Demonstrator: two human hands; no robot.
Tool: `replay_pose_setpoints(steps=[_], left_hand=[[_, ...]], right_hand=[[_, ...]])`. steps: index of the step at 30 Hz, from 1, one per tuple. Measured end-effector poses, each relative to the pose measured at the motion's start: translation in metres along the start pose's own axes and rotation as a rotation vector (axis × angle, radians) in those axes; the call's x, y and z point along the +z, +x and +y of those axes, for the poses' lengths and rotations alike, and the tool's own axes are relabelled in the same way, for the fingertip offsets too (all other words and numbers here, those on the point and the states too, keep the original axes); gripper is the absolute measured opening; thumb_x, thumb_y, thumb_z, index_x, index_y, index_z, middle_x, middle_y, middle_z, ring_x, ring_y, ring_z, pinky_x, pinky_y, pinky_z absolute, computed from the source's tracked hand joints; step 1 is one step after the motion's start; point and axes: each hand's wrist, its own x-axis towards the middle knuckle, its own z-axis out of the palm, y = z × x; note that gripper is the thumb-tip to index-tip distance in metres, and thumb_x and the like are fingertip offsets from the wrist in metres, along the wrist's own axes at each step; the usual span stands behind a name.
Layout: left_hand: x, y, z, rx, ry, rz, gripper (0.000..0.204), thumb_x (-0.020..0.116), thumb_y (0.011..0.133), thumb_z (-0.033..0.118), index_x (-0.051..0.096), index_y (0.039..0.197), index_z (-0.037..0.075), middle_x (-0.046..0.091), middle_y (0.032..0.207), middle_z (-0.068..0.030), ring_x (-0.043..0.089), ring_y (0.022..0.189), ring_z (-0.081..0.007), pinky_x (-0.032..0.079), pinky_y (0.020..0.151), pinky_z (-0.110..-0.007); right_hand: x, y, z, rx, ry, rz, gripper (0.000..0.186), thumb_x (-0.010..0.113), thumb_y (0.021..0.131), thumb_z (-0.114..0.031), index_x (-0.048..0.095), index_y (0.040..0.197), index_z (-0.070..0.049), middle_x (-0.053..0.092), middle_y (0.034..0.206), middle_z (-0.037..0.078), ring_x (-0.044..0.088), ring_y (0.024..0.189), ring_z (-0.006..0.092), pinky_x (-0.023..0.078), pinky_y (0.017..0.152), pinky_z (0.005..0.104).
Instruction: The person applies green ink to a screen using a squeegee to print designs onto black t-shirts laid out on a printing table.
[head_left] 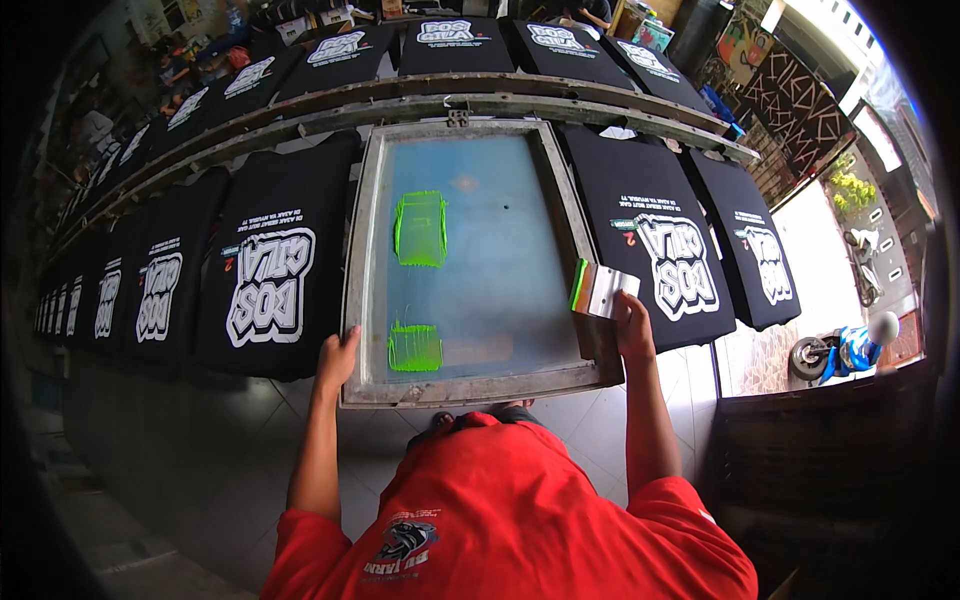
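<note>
In front of me lies a screen printing frame (480,389) with weathered rails and a pale blue mesh (490,260). A bright green ink patch (421,230) sits on the mesh's upper left, and a thinner, streaked green patch (415,349) at its lower left. My left hand (342,355) grips the frame's left rail near the lower corner. In my right hand (632,325) is a small squeegee (608,291) with green ink along its left edge. It is held at the frame's right rail; whether this hand also grips the rail cannot be told.
Black T-shirts with white prints lie in rows, one left of the frame (270,250), another right of it (650,240). Beyond a long rail (400,97) runs a further row of shirts (455,50). At right, a parked motorbike (845,353) stands outside.
</note>
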Motion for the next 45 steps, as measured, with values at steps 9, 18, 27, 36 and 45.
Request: replay_pose_setpoints(steps=[9, 18, 27, 36, 45], left_hand=[[0.002, -0.003, 0.016, -0.119, 0.117, 0.007, 0.061, 0.054, 0.088, 0.051, 0.053, 0.067, -0.006, 0.049, 0.056, -0.0148, 0.051, 0.056, -0.0214, 0.04, 0.055, -0.04], [0.021, 0.003, -0.017, -0.174, 0.084, 0.039, 0.064, 0.056, 0.086, 0.054, 0.056, 0.071, -0.008, 0.056, 0.061, -0.0189, 0.058, 0.063, -0.0248, 0.043, 0.059, -0.04], [0.016, 0.002, -0.024, -0.222, 0.16, 0.011, 0.071, 0.053, 0.085, 0.059, 0.057, 0.077, -0.012, 0.059, 0.073, -0.0296, 0.062, 0.074, -0.0396, 0.045, 0.065, -0.045], [0.024, 0.003, -0.027, -0.189, 0.086, 0.019, 0.071, 0.055, 0.084, 0.058, 0.058, 0.079, -0.013, 0.06, 0.078, -0.0325, 0.062, 0.08, -0.0449, 0.047, 0.067, -0.046], [0.019, -0.001, -0.005, -0.11, 0.071, 0.015, 0.063, 0.056, 0.085, 0.052, 0.06, 0.074, -0.01, 0.061, 0.068, -0.0274, 0.064, 0.07, -0.0407, 0.048, 0.061, -0.045]], right_hand=[[-0.004, -0.004, 0.01, -0.045, 0.004, -0.185, 0.014, 0.047, 0.097, -0.013, 0.055, 0.101, -0.002, 0.059, 0.092, 0.006, 0.052, 0.095, 0.0093, 0.038, 0.09, 0.0248], [-0.008, 0.007, 0.023, -0.439, -0.531, -0.112, 0.018, 0.051, 0.092, 0.003, 0.044, 0.108, -0.004, 0.049, 0.074, 0.003, 0.044, 0.061, 0.0123, 0.042, 0.058, 0.0247], [0.11, -0.003, -0.022, -0.292, -0.468, -0.06, 0.026, 0.049, 0.092, -0.024, 0.054, 0.072, -0.007, 0.056, 0.076, 0.002, 0.054, 0.07, 0.0112, 0.043, 0.07, 0.0311], [0.277, 0.112, 0.013, -0.432, -1.404, -0.251, 0.039, 0.069, 0.071, -0.029, 0.065, 0.09, 0.004, 0.065, 0.073, 0.013, 0.065, 0.071, 0.0238, 0.05, 0.064, 0.0336], [0.358, 0.194, 0.089, -0.529, -2.18, -0.471, 0.036, 0.066, 0.071, -0.034, 0.066, 0.095, -0.008, 0.066, 0.085, 0.013, 0.064, 0.081, 0.0312, 0.051, 0.071, 0.042]])
